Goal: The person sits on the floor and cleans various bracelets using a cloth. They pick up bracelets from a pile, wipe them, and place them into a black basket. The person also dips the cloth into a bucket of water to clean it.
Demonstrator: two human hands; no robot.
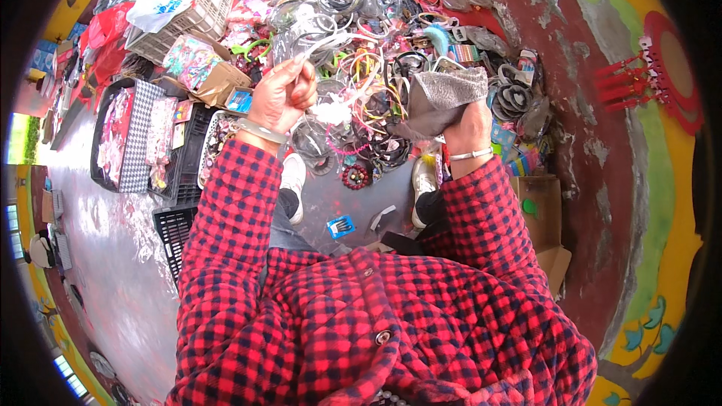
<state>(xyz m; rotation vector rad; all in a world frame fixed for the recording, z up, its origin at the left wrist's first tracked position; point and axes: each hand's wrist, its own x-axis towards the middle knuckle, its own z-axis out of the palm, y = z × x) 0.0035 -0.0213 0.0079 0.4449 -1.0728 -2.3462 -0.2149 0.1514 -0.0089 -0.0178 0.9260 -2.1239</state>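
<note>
My left hand (280,97) is closed, with thumb and fingers pinching a white headband (329,43) whose curved end sticks up past the knuckles. My right hand (471,133) grips a grey cloth (454,88) that spreads up and to the left of the fingers; the fingertips are hidden behind it. Between the hands, a white ruffled hair ornament (335,110) is in view over a heap of hairbands (362,67). Below it are a pink beaded loop (347,152) and a dark red bead bracelet (355,176).
Boxes of packaged accessories (197,60) and a grey plastic crate (214,3) stand at the left. Black coiled bands (513,97) lie at the right, by an open cardboard box (540,203). A small blue packet (341,227) lies on the floor between my shoes.
</note>
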